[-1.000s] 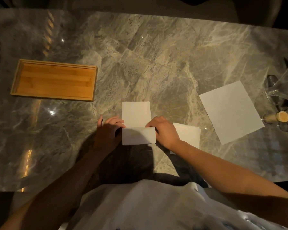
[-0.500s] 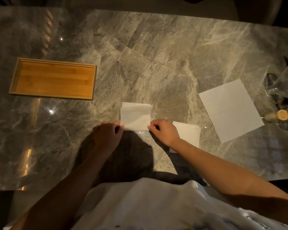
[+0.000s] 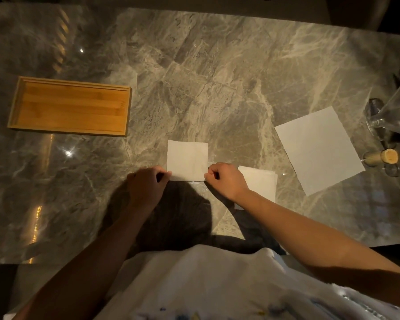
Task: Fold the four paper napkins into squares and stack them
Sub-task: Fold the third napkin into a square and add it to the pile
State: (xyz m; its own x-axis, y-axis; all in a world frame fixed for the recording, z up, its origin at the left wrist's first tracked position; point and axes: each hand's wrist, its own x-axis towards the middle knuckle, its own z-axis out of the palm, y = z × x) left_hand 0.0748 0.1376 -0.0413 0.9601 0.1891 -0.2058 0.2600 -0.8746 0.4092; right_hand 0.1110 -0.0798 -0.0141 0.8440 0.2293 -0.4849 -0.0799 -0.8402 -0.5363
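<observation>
Well left of the grip, one wooden tray [image 3: 69,106] on the marble table [image 3: 217,77]. At the grip itself, two hands: left hand [image 3: 148,185] and right hand [image 3: 224,180], fingers curled, each pinching a near corner of one folded napkin [image 3: 187,159] lying flat between and just beyond them. Just right of the grip, partly under the right wrist, one stack of folded napkins [image 3: 260,183], layers too dim to count; farther right one unfolded napkin [image 3: 319,150], then one glass carafe [image 3: 393,109] and one cork stopper [image 3: 389,156].
</observation>
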